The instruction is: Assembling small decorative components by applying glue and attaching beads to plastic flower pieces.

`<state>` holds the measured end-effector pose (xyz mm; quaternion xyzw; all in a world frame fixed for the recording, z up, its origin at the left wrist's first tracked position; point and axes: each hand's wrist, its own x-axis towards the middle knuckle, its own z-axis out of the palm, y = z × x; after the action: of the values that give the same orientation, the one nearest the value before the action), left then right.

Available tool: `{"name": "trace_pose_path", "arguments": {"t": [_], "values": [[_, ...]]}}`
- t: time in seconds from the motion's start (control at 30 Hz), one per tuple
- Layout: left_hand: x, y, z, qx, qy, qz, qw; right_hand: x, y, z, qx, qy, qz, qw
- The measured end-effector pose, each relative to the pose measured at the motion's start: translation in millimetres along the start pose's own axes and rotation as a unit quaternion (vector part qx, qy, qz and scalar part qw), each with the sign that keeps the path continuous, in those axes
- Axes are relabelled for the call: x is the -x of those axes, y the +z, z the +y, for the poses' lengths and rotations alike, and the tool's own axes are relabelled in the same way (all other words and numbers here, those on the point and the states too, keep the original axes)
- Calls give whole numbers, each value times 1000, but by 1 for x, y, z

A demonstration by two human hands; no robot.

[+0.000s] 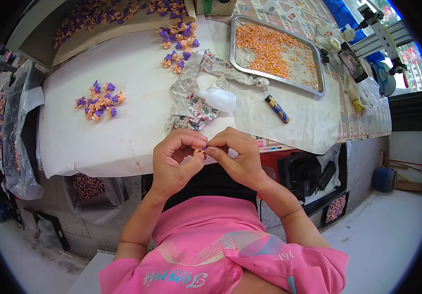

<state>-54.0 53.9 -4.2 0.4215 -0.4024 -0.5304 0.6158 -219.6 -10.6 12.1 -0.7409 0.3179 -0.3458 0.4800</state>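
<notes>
At the table's front edge, my left hand (pixel 177 159) pinches a small peach-and-purple plastic figure (pixel 199 150) between thumb and fingers. My right hand (pixel 238 158) meets it from the other side, thumb and forefinger pressed together at the figure; whatever sits between those tips is too small to make out. Just beyond my hands a white squeeze bottle (pixel 219 100) lies on a crumpled floral cloth (pixel 189 93). To the left is a cluster of similar figures (pixel 98 101), with more figures (pixel 177 44) spread further back.
A metal tray (pixel 279 76) of tiny orange and yellow pieces stands at the back right. Near it lies a blue patterned tube (pixel 277 109). An open box (pixel 118 24) full of figures is at the back left. A phone (pixel 352 62) hangs on a stand at right.
</notes>
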Motion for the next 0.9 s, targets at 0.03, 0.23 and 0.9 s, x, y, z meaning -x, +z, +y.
{"name": "trace_pose_path", "arguments": {"t": [0.03,0.23,0.9], "values": [[0,0,0,4,1,3,1000,0,0,1,0,1,0,1000],[-5,-2,3,76,-33,10,996,-6,-3,2,-11,17,-12,1000],[-49,-92,38,-633,217,171,723,-30,-59,-6,67,-1,101,993]]}}
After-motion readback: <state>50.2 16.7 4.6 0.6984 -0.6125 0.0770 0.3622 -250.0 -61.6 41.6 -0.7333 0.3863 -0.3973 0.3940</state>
